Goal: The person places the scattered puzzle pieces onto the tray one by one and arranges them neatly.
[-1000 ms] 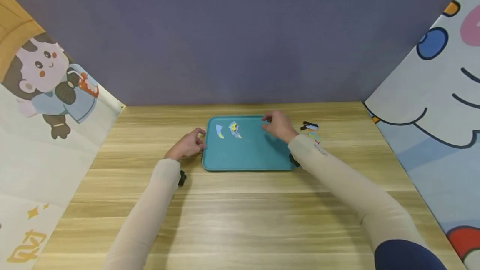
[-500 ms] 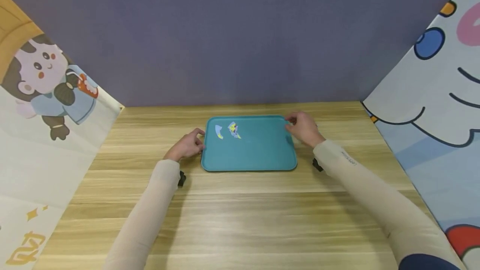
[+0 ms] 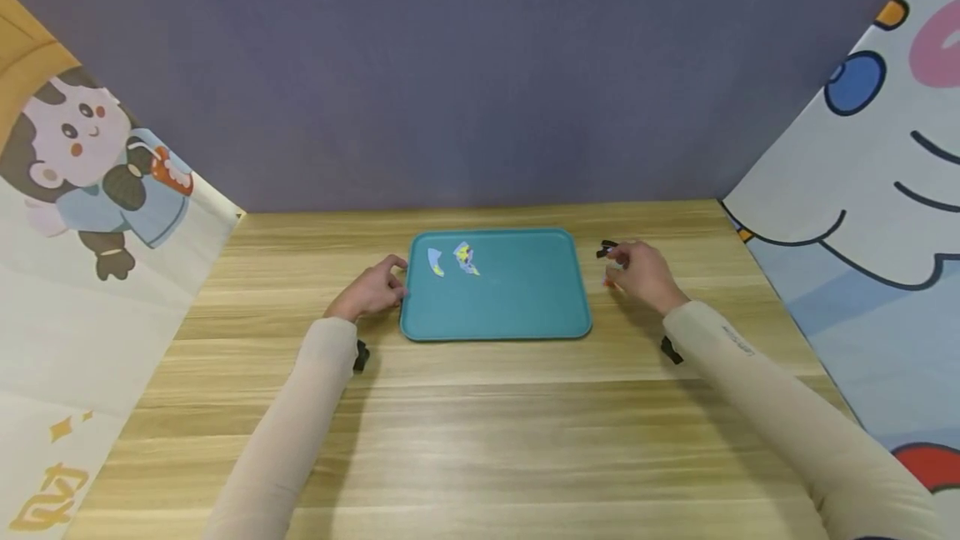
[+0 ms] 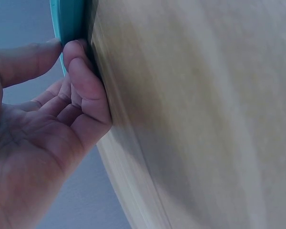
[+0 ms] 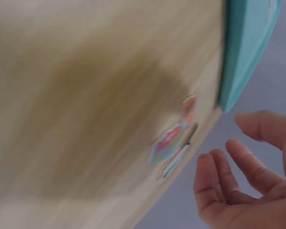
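A teal tray [image 3: 517,298] lies on the wooden table. On its left part are two flat cut-out pieces: a pale blue curved one [image 3: 435,263] and a blue-yellow one [image 3: 467,258]. My left hand [image 3: 377,288] holds the tray's left rim, thumb on the rim and curled fingers beside and below it in the left wrist view. To the right of the tray, my right hand [image 3: 643,275] is over several small flat pieces, partly hiding them. A dark piece [image 3: 606,249] shows past the fingertips. The right wrist view shows nothing between the spread thumb and fingers.
In the right wrist view, an orange piece [image 5: 189,110] and a red-green piece [image 5: 167,142] lie on the table close to the tray's side. A grey-blue panel [image 3: 480,73] stands behind the table. Printed cartoon walls flank it left and right.
My right hand has moved right, from above the tray's right part to the loose pieces beside it. My left hand stays at the tray's left rim; the two pieces on the tray stay put.
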Demonstrator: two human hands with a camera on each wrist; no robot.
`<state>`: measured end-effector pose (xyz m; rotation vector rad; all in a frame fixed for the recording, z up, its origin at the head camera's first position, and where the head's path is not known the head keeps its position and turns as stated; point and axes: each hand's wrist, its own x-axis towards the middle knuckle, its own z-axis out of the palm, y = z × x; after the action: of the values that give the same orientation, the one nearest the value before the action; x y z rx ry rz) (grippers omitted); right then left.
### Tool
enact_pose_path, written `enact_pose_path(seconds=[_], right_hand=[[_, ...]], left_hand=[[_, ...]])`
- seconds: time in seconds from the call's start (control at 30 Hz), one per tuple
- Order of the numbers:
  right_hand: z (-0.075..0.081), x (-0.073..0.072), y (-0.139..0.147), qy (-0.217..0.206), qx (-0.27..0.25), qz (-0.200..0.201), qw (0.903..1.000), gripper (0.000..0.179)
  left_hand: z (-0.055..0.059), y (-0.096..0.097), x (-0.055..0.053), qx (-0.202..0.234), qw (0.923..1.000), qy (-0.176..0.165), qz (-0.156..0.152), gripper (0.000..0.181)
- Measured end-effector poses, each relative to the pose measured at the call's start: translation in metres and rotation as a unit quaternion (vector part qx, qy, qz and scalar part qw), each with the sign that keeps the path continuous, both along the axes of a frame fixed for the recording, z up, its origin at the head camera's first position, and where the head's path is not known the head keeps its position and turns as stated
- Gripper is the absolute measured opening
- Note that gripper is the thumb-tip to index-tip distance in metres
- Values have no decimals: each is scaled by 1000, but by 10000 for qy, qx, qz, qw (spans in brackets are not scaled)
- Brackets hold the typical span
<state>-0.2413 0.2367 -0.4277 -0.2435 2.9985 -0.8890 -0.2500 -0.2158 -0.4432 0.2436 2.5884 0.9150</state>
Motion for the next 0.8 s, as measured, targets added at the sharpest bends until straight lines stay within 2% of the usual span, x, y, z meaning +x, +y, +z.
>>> enact_pose_path(seconds=[0.27, 0.53, 0.8], right_hand=[[-10, -1, 11, -545, 331, -218, 9977, 36], [-16, -3, 19, -540, 692, -147, 9960, 30], [-18, -5, 20, -614, 564, -270, 9962, 30]], left_hand=[[-1, -1, -2, -17, 10000, -2, -14, 46], [-2, -1, 0, 25, 10000, 33, 14, 45], [-3, 1, 0, 19, 10000, 31, 33, 45]])
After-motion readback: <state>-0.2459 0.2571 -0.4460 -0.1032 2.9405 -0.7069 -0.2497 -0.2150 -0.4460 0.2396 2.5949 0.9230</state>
